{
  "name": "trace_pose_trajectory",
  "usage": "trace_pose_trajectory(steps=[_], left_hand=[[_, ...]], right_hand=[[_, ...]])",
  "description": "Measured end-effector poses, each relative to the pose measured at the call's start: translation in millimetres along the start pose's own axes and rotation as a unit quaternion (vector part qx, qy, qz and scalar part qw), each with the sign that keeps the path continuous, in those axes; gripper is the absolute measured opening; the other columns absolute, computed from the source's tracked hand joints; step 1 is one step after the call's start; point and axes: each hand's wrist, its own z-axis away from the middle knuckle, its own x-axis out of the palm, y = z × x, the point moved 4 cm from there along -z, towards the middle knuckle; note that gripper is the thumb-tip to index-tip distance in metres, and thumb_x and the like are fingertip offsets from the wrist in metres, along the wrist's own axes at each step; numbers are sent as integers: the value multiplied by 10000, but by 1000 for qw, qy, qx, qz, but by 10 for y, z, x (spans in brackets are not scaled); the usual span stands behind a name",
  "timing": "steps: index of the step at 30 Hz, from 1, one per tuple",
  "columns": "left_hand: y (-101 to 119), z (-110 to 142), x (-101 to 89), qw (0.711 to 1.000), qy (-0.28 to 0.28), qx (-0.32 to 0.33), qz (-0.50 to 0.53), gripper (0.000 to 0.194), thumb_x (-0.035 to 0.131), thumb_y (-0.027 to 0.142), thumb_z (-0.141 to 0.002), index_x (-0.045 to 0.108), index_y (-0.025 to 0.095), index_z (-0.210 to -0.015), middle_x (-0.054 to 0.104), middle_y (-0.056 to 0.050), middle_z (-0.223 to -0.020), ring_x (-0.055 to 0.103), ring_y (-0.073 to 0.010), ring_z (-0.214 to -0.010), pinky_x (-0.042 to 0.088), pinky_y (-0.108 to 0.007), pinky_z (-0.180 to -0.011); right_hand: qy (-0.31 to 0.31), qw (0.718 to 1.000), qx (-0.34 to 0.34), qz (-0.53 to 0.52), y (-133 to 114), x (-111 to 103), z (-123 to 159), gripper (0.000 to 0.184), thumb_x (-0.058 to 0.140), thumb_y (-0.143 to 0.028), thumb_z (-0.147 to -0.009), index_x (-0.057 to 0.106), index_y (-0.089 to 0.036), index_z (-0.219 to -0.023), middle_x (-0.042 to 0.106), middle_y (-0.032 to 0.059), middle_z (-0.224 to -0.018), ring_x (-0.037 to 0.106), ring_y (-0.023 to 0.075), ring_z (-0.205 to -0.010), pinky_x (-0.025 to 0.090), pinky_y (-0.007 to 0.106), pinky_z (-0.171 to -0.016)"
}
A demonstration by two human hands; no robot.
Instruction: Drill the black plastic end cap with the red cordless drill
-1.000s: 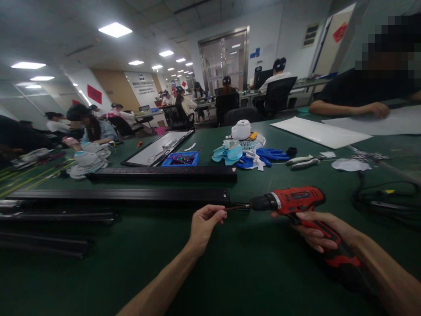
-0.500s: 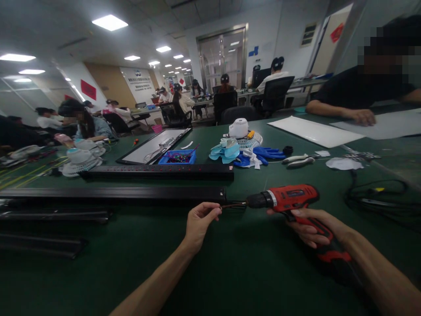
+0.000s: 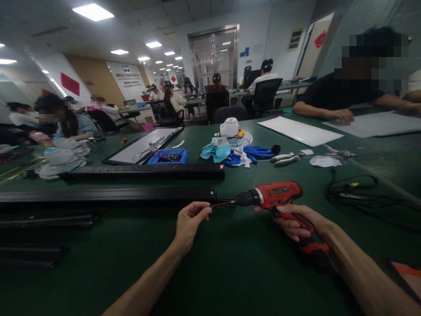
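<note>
My right hand [image 3: 292, 221] is wrapped round the grip of a red and black cordless drill [image 3: 279, 193], whose chuck points left. Between the thumb and fingers of my left hand [image 3: 190, 221] is the end of some thin dark wires [image 3: 223, 203]. They stretch from my fingertips to the tip of the chuck; exactly how they meet it is too small to tell. Just behind my left hand lies a long black bar [image 3: 131, 193], its right end near the wires. A second black bar [image 3: 148, 172] with small red dots lies parallel beyond it.
Shorter black strips [image 3: 46, 221] lie at the left. Farther back are a blue bin [image 3: 182, 158] of coloured wires, a white fan part [image 3: 229, 127], blue gloves [image 3: 256, 153] and pliers [image 3: 286, 159]. Black cables [image 3: 355, 197] lie right. Across the table, a person's hand [image 3: 344, 116] rests on a white panel [image 3: 375, 125].
The whole view has shifted, so everything appears farther left. Both hands keep their hold on the wires and the drill, with little change between them. An orange item now shows at lower right.
</note>
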Motion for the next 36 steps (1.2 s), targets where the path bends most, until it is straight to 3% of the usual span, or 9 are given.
trace_pose_trajectory(steps=[17,23,26,29,36], left_hand=[[33,28,1,998,1,15,-53,255,847,357,-782,782,202,-973,759,-23,-882,653,-124,-746,555,-240,-712],[64,60,-5,989,29,109,-92,169,834,318,-793,783,212,-914,755,-37,-981,702,-167,-864,604,-286,-778],[127,75,-30,974,50,182,-127,124,809,303,-823,777,221,-910,752,-35,-985,713,-189,-947,603,-341,-894],[196,81,-58,957,69,235,-159,102,801,294,-831,769,225,-898,755,-30,-973,717,-188,-958,601,-342,-907],[168,48,-74,976,86,160,-124,256,845,330,-775,770,215,-990,782,-37,-975,746,-193,-919,616,-339,-892]], right_hand=[[22,1000,3,-2,-11,58,0,486,727,-381,-878,676,-110,-1279,477,-91,-517,338,38,-314,513,204,-462],[31,999,0,12,-1,101,10,537,686,-385,-905,624,-94,-1351,475,-96,-526,349,38,-331,493,207,-476],[25,1000,-2,4,27,142,-17,568,671,-375,-910,591,-88,-1394,466,-100,-523,354,40,-335,491,204,-486],[0,1000,-15,-10,53,175,-60,551,639,-350,-932,579,-86,-1412,459,-102,-525,342,38,-332,497,204,-495],[-2,999,-29,-14,89,132,-63,513,608,-348,-956,589,-83,-1395,446,-100,-531,314,45,-331,504,204,-484]])
